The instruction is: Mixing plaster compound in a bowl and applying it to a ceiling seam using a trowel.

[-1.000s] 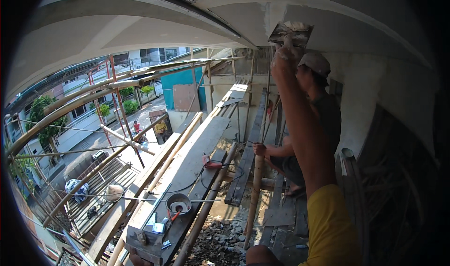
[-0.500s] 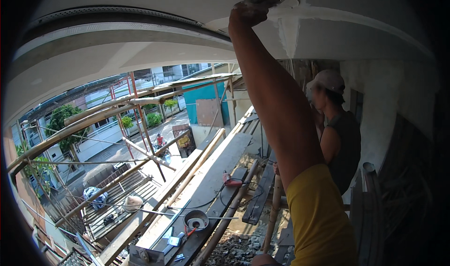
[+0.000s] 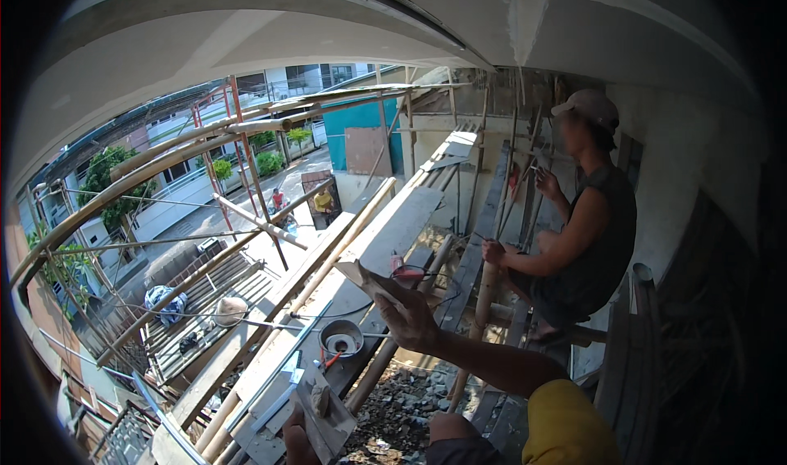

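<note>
My right hand (image 3: pixel 407 322), at the end of a yellow sleeve, is held out above the planks. It grips a flat, wide-bladed putty knife (image 3: pixel 359 276), its pale blade pointing up and left. Low in the view, my left hand (image 3: pixel 298 440) is partly cut off by the lower edge. It holds a square mortar board (image 3: pixel 334 426) bearing a lump of grey putty (image 3: pixel 320 399). Overhead, the ceiling (image 3: pixel 459 27) has whitish filler along its joints, including a pale patch (image 3: pixel 525 22).
A co-worker (image 3: pixel 594 219) in a cap squats on the scaffold at right, holding a thin white thing. Planks (image 3: pixel 402 227) and bamboo poles (image 3: pixel 184 170) run across. A round bowl (image 3: pixel 341 339), a red tool (image 3: pixel 407 274) and a cable lie on the boards. Rubble (image 3: pixel 410 391) shows below.
My right hand has come down from the ceiling to mid-view, putty knife in it. The mortar board has moved up and right, and my left hand now shows. The co-worker is less hidden.
</note>
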A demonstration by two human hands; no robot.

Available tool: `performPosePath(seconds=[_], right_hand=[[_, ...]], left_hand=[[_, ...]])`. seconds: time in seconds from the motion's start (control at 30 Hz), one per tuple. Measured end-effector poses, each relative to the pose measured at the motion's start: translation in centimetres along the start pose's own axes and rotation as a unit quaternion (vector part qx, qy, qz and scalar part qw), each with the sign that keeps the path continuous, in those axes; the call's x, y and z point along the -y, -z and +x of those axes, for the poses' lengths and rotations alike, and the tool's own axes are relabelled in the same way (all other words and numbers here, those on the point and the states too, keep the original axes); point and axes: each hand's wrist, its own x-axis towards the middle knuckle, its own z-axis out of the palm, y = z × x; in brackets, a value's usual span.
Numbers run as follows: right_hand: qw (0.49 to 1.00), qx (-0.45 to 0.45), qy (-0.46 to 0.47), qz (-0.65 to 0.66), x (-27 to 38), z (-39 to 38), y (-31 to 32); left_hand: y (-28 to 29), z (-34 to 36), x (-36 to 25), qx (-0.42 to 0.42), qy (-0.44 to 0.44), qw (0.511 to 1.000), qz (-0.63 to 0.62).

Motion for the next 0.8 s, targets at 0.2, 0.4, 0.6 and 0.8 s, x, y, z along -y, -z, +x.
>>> performPosePath(seconds=[0.2,0.4,0.6,0.8], right_hand=[[0.954,0.255,0.136,-0.077,0.0,-12.3,-4.3],[0.937,0.277,0.154,-0.146,0.4,-13.4,-3.0],[0.915,0.273,0.161,-0.251,-1.0,-11.5,-0.1],[0.974,0.134,-0.06,-0.176,-2.9,-13.0,3.3]], left_hand=[[-1.6,0.7,3.4,-0.055,0.078,0.994,0.046],[-3.2,-1.2,3.3,-0.039,0.066,0.997,0.011],[-2.9,-1.3,2.3,-0.059,0.013,0.997,0.048],[-5.8,0.2,-0.8,-0.006,-0.14,0.99,0.026]])
